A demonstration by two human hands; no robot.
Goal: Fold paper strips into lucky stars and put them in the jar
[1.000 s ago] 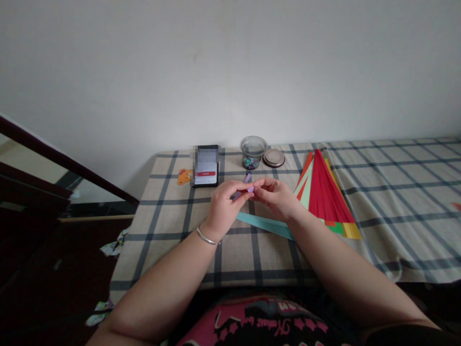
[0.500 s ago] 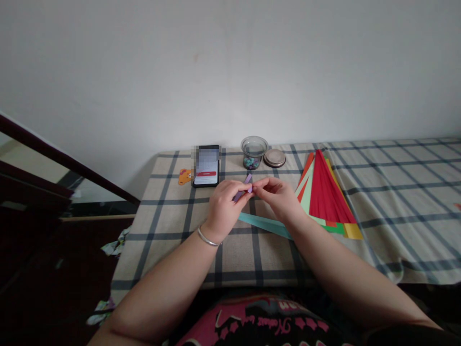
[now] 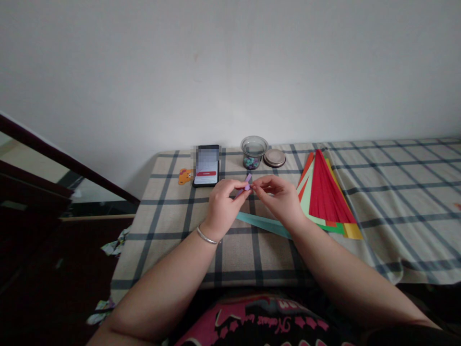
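Pinched in the left hand [image 3: 224,202] on the near side of the clear tub [image 3: 254,154], the purple strip [image 3: 247,187] seems light, easily creased paper, best held by its edges; the right hand [image 3: 283,202] narrows beside it, grip unclear.

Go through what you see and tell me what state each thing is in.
Left hand: pinching the purple paper strip.
Right hand: fingertips at the strip, grip unclear.
Purple paper strip: held, folds too small to tell.
Clear tub: uncovered, small coloured pieces inside.
Lid: off, beside the tub.
Phone: screen lit.
Red strips: fanned out.
Tablecloth: wrinkled at right.
Blue strip: lying on the tablecloth.
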